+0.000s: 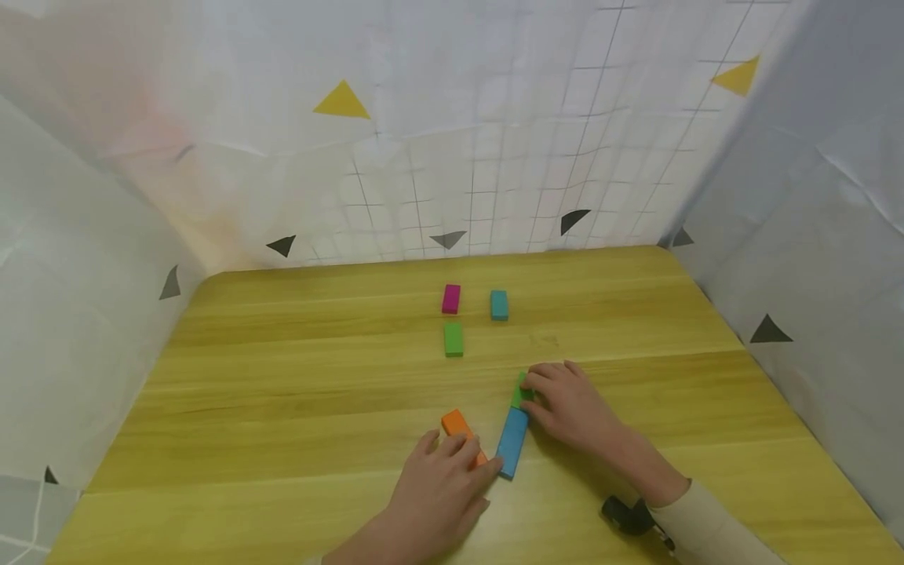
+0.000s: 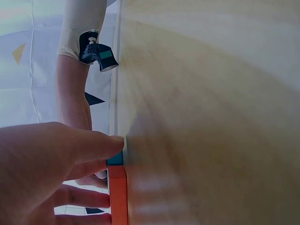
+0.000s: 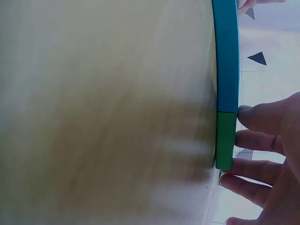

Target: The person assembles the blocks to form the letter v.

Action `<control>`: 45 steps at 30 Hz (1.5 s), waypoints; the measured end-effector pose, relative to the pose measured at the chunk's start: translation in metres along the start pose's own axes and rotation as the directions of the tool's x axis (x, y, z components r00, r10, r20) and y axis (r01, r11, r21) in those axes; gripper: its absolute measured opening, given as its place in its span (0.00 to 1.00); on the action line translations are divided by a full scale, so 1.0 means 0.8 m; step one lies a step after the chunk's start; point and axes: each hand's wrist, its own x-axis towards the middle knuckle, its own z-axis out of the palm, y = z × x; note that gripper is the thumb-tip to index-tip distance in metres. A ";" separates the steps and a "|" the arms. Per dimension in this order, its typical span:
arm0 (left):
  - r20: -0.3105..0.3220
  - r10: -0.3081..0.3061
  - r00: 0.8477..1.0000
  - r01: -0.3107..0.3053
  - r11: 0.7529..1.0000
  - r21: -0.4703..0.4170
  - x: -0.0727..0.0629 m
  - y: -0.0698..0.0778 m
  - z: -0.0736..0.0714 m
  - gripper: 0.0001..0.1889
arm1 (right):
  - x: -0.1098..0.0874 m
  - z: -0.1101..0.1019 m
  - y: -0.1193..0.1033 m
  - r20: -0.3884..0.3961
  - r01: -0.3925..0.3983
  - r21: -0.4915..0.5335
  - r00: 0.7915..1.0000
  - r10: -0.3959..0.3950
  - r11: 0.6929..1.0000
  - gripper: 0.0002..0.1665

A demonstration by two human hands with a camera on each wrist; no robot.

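Note:
My left hand [image 1: 441, 494] lies over the near part of an orange block [image 1: 455, 422], its fingers extended against it. A fingertip of that hand touches the near end of a long blue block [image 1: 513, 443]. In the left wrist view the orange block [image 2: 118, 194] stands beside the fingers. My right hand [image 1: 575, 408] holds a small green block [image 1: 519, 390] by thumb and fingers at the far end of the blue block. The right wrist view shows the green block [image 3: 226, 140] meeting the blue block [image 3: 227, 61] end to end, the thumb beside their seam.
Further back on the wooden table [image 1: 282, 377] lie a magenta block [image 1: 451, 299], a teal block [image 1: 499, 305] and another green block [image 1: 453, 339]. White sheeting [image 1: 424, 173] with triangle marks rises behind and at both sides. A black wrist camera [image 1: 627, 516] sits by the right sleeve.

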 end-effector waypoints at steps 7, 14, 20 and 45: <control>0.002 -0.002 1.000 0.002 1.000 -0.008 0.001 0.000 0.001 0.24 | 0.000 0.000 0.000 -0.002 -0.003 0.009 1.000 0.003 1.000 0.12; 0.015 -0.006 1.000 0.006 1.000 -0.027 0.001 -0.001 0.000 0.24 | 0.001 0.000 -0.001 0.001 -0.009 0.015 1.000 0.009 1.000 0.12; 0.026 -0.008 1.000 0.009 0.999 -0.044 0.001 -0.001 0.000 0.24 | 0.000 0.001 -0.001 0.002 -0.010 0.006 1.000 0.010 1.000 0.13; 0.041 -0.007 0.999 0.008 0.999 -0.032 0.002 -0.001 0.000 0.25 | 0.001 0.000 0.000 -0.034 -0.003 -0.007 0.999 0.003 1.000 0.14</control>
